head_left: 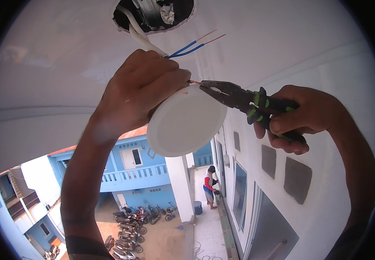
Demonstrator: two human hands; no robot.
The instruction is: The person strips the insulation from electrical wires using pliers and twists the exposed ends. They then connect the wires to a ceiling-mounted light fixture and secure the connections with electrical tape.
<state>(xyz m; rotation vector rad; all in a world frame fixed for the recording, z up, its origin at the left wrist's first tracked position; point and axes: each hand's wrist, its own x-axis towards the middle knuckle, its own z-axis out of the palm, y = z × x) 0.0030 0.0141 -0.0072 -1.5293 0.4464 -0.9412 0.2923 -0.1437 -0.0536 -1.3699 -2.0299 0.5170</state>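
Observation:
My left hand [146, 89] is closed just below the ceiling, pinching electrical wires. From its top a white cable [146, 41] runs up into the ceiling hole, and two blue wires [186, 49] with bare copper ends stick out to the right. A short twist of bare copper [195, 82] pokes out by its fingertips. The jaws of black-and-green pliers [233, 96] meet that copper's end. Wrapped round the pliers' handles is my right hand [302, 115]. A round white lamp panel [187, 121] hangs under my left hand; how it is held is hidden.
The round ceiling hole [155, 15] shows metal parts inside. At right stands a white wall [326, 143] with grey patches and windows. Far below, a person [209, 186] in a red-sleeved top works beside a bucket [198, 208]. Several motorbikes [129, 234] are parked by a blue building [148, 173].

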